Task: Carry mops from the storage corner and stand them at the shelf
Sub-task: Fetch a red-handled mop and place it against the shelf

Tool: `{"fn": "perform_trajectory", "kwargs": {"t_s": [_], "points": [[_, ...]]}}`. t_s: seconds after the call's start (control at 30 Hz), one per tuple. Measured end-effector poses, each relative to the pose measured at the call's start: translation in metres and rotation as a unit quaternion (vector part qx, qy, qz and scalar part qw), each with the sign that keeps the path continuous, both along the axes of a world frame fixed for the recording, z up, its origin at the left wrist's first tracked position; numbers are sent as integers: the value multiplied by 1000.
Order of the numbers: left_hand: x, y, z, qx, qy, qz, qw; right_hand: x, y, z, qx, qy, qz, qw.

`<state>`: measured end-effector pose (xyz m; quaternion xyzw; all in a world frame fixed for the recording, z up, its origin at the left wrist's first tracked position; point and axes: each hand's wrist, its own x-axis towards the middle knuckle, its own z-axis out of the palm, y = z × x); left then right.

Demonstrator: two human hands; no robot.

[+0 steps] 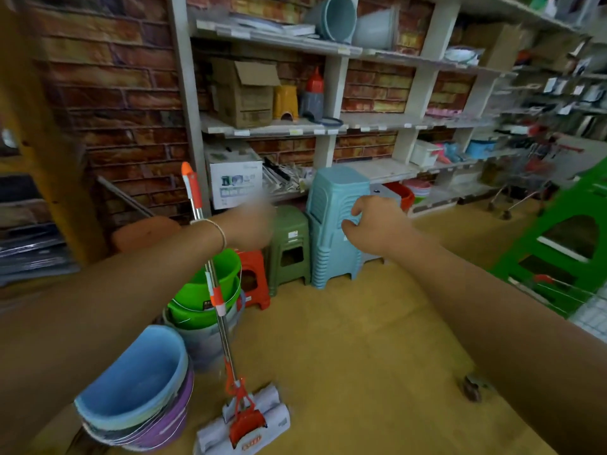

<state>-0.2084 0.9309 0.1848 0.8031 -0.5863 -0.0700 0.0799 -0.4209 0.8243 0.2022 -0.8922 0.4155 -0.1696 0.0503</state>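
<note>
A mop point(243, 418) stands upright on the floor, with a metal shaft, orange grips and a white sponge head. Its orange top leans by the white post of the shelf point(184, 93). My left hand point(251, 226) is motion-blurred, just right of the shaft and off it, with nothing seen in it. My left forearm crosses in front of the shaft. My right hand point(374, 221) hovers in front of the stools, fingers loosely curled, holding nothing.
Stacked buckets stand left of the mop: blue over purple point(131, 382) and green point(203, 292). Beyond are a red stool point(254, 284), a green stool point(289, 247) and a teal stool stack point(335, 251). A green step stool point(558, 254) is at right.
</note>
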Motion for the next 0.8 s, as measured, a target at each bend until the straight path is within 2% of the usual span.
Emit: {"fn": "perform_trajectory", "kwargs": {"t_s": [0.33,0.53,0.8], "points": [[61,-60,-4,6,-7,112,994,88,-110,-1,23,-11,89,996],[118,-73,-19,11,-20,171,985,169,-136,-17,36,4,148,988],[232,-89,-27,-1,35,208,977,272,-151,-37,62,28,173,983]]}}
